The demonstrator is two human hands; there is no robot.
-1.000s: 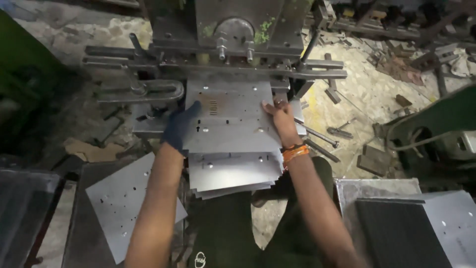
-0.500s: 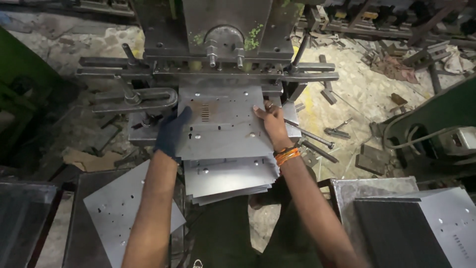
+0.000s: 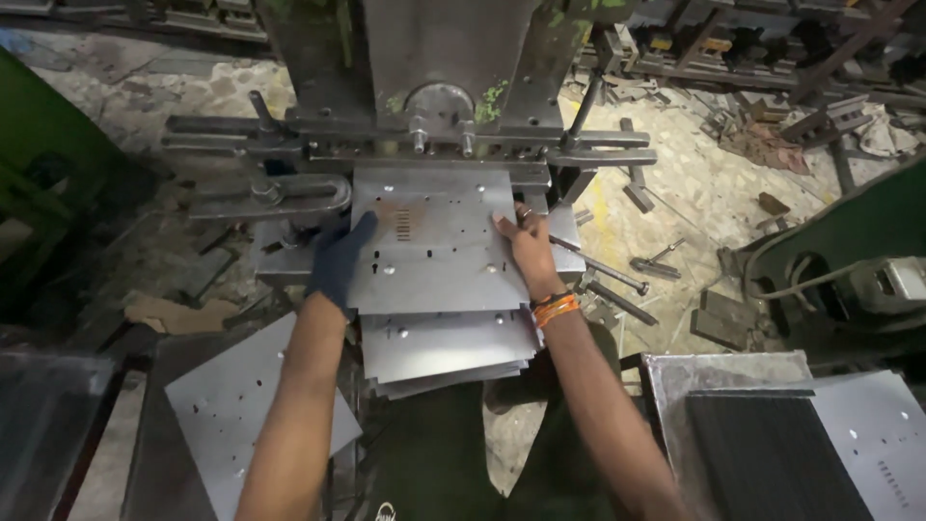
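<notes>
Press bed (image 3: 289, 253) apparently carries punched sheet (image 3: 434, 246).
</notes>
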